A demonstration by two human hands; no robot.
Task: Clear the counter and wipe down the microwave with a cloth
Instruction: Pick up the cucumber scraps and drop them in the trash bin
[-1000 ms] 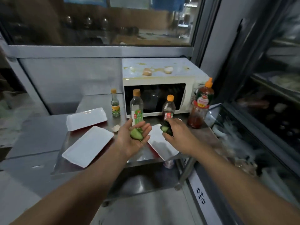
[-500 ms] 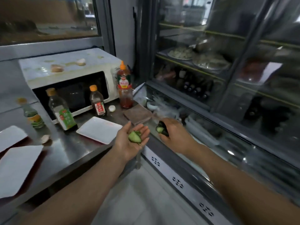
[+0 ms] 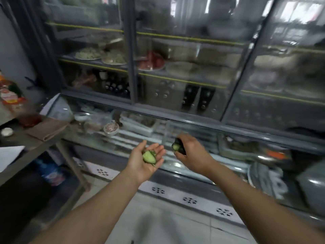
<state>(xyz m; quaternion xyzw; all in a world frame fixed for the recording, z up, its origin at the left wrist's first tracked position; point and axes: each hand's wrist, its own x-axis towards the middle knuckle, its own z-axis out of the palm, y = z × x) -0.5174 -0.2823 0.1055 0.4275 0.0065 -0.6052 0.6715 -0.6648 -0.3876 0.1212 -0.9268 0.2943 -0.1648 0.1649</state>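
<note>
Item: floor tiles (image 3: 158,226) nearest, both forearms reaching out above them; left hand (image 3: 144,161) held palm-up with fingers relaxed, a cut green vegetable piece (image 3: 149,156) cradled in it; right hand (image 3: 191,154) curled around a second dark green piece (image 3: 178,147). Change noted: the view has been swung right since a second ago; the microwave, then ahead, is now lost off the left edge; the scraps are judged as being carried off the counter (image 3: 35,138), wiping not yet begun. Left, a folded brown cloth (image 3: 47,129) lies on the counter corner; a red bottle (image 3: 10,97) is blurred and cut off. Far: glass display fridge (image 3: 175,76); contents smeared, mostly unreadable; no bin is seen.
</note>
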